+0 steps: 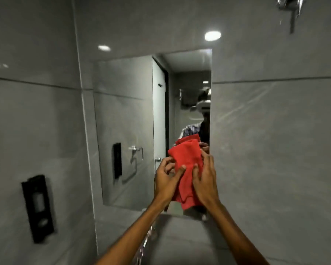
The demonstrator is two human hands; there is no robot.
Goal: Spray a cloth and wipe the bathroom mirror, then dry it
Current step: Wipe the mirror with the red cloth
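Observation:
A red cloth is bunched between both my hands in front of the lower right part of the wall mirror. My left hand grips its left side, thumb and fingers curled into the fabric. My right hand holds its right side, fingers spread over the folds. The cloth hangs down below my hands to about the mirror's lower edge. Its reflection shows just above it in the glass. No spray bottle is in view.
A black wall-mounted dispenser sits on the grey tiled wall at left. The mirror reflects a door, a towel ring and a person. A chrome fitting hangs at the top right. A blurred chrome tap lies below my forearms.

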